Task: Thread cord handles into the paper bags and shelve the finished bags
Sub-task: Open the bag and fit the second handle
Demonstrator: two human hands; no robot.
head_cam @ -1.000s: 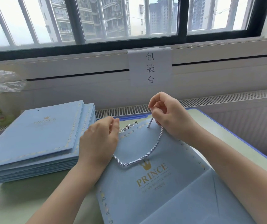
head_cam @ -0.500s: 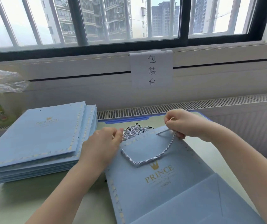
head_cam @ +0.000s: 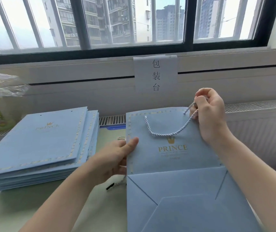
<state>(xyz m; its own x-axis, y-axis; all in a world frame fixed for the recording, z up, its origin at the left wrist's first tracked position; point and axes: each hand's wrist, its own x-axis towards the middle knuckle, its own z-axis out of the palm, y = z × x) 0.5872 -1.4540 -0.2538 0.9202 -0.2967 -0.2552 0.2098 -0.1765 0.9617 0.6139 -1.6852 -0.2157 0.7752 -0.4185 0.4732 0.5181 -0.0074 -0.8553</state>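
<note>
Right hand (head_cam: 208,114): upper right of the frame, fingers (head_cam: 200,99) curled closed, pinching the end of the cord handle (head_cam: 170,133) at the bag's top right corner.
Left hand (head_cam: 115,158): centre of the frame, closed on the left edge of the paper bag (head_cam: 167,164), thumb flat on the printed front, other fingers hidden behind.
Paper bag: pale blue, flat, lifted and tilted up from the desk (head_cam: 33,206), filling the centre and lower right of the frame; gold crown and "PRINCE" lettering on the front, dotted gold border along the top and left edges, folded base panel with diagonal creases toward the camera.
Cord handle: twisted white-and-blue rope, one end through the upper left hole, hanging in a loose loop above the crown, other end running up into the right hand.
Stack of flat bags (head_cam: 38,143): same blue design, lying on the desk at left of the frame, well apart from the held bag.
Loose cords (head_cam: 117,181): partly visible behind the left hand, one black tip showing.
Paper sign (head_cam: 155,74): centre top, on the wall below the window.
</note>
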